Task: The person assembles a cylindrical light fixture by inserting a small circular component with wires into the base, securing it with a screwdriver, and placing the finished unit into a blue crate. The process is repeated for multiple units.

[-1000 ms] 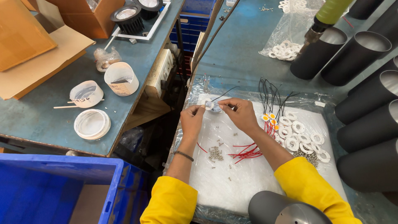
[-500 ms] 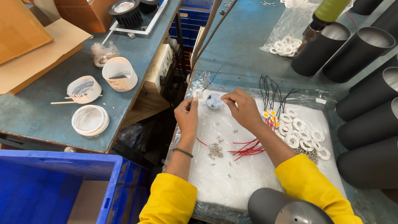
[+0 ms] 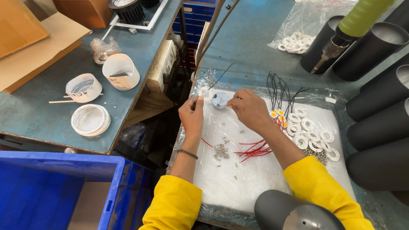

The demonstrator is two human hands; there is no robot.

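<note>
My left hand and my right hand meet at the far end of a white foam pad wrapped in clear plastic. Between their fingertips lies a small round grey-white disc; both hands pinch at its edges. Beneath my wrists lie a little heap of small silver screws and a bundle of short red wires. Right of my right hand are several white rings, some with yellow centres, and a bunch of black wires.
Black cylinders stack along the right edge, and a grey one sits at the near edge. A bag of white rings lies at the back. Left bench holds white tubs, a lid, cardboard. A blue crate stands at lower left.
Both hands have stayed at the far end of the pad, fingers shifting around the small disc; the left hand closed in on it. The camera view moved slightly.
</note>
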